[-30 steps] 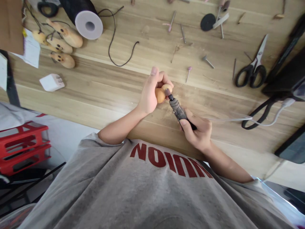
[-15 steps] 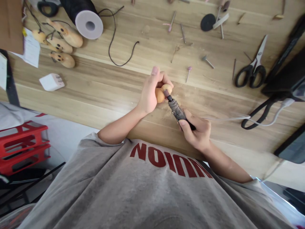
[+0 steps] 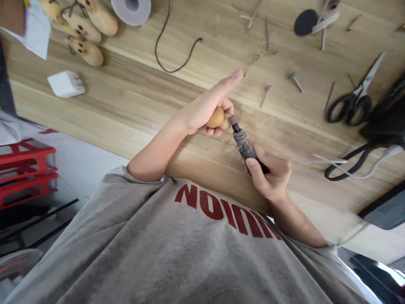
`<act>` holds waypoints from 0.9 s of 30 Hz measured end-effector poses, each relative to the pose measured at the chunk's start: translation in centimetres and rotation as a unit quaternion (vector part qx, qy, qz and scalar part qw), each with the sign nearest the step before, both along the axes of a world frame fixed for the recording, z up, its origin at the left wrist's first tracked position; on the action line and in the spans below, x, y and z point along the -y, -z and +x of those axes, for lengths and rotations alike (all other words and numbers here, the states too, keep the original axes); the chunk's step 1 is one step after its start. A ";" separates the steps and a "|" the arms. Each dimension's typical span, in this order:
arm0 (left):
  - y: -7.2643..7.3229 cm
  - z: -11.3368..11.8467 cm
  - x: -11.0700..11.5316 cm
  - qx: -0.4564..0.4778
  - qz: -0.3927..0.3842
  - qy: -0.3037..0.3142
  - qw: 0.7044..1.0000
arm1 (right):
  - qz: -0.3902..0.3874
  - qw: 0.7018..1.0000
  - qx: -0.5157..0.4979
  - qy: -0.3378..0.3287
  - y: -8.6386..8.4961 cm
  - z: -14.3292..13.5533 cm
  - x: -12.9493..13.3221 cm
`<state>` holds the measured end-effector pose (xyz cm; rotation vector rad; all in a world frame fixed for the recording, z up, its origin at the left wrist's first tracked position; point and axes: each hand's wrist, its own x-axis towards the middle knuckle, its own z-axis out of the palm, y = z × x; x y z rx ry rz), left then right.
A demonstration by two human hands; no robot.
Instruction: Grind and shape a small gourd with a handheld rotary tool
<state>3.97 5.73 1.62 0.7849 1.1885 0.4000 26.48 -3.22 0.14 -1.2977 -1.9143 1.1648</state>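
The pale wooden table [image 3: 126,97] has its near edge close. Left hand [image 3: 202,105] curls around a rounded tan piece [image 3: 215,118]; right hand [image 3: 272,173] grips a black cylindrical tool [image 3: 244,145].

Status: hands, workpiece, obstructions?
Left hand gripping rounded wooden piece; right hand gripping rotary tool. Tool tip at the piece's paler end, contact unclear. Pink-tipped bit loose beyond the tool, not between them.
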 end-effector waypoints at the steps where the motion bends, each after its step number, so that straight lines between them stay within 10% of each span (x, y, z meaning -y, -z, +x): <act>1: 0.1 -0.1 0.0 0.000 -0.001 0.013 1.000 | -0.002 1.000 0.000 -0.005 0.0 0.0 0.0; 27: -0.1 -1.0 -0.2 -0.026 -0.010 0.047 0.998 | 0.014 0.999 0.022 -0.046 -0.1 0.1 0.2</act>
